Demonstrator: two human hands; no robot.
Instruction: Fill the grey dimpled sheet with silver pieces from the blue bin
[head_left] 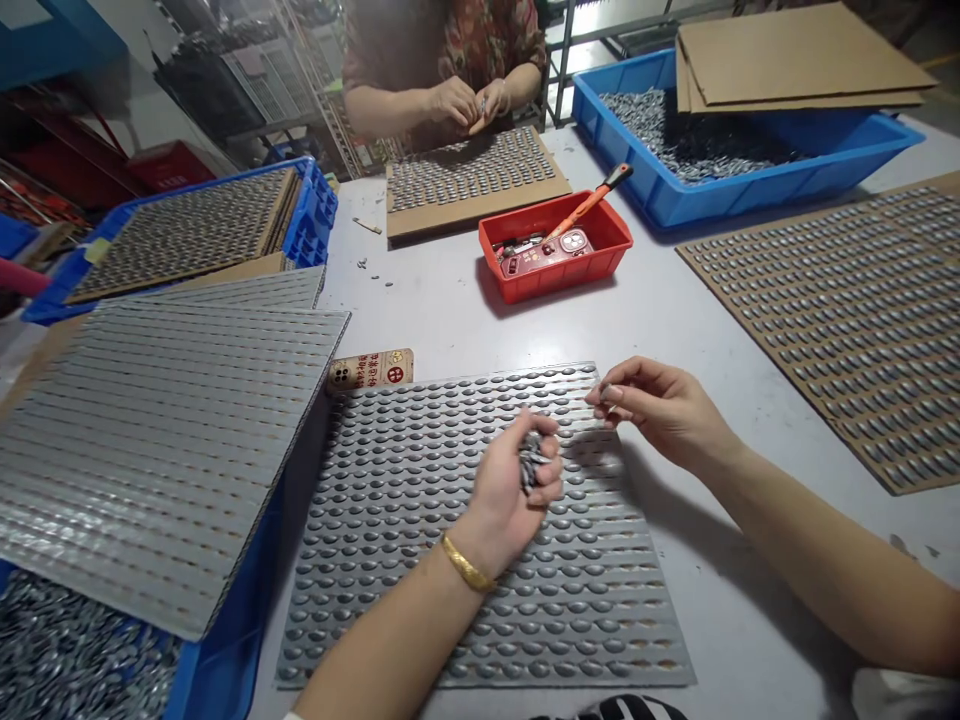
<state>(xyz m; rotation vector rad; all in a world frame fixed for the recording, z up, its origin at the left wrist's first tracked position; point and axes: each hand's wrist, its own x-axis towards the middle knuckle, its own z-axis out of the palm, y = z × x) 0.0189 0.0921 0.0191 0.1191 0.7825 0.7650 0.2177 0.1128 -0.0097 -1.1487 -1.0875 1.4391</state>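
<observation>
A grey slotted board (637, 600) lies before me, with rows of small shiny oval metal pieces (420, 522) standing in it. Slots along its right side show no pieces. My left hand (517, 475), a gold bangle at the wrist, is above the board's right half, palm up, fingers curled around a handful of the same metal pieces (531, 465). At the board's far right corner, my right hand (664, 408) pinches one small metal piece (607, 393) between thumb and fingertips. Whether that piece touches the board, I cannot tell.
Grey boards (172, 420) lean over a blue bin (217, 650) of loose pieces at left. Beyond are a phone (375, 370), a red tray (555, 270) and a co-worker's hands (472, 105) over another board. A large blue bin (750, 195) and a filled brown board (847, 300) flank the right.
</observation>
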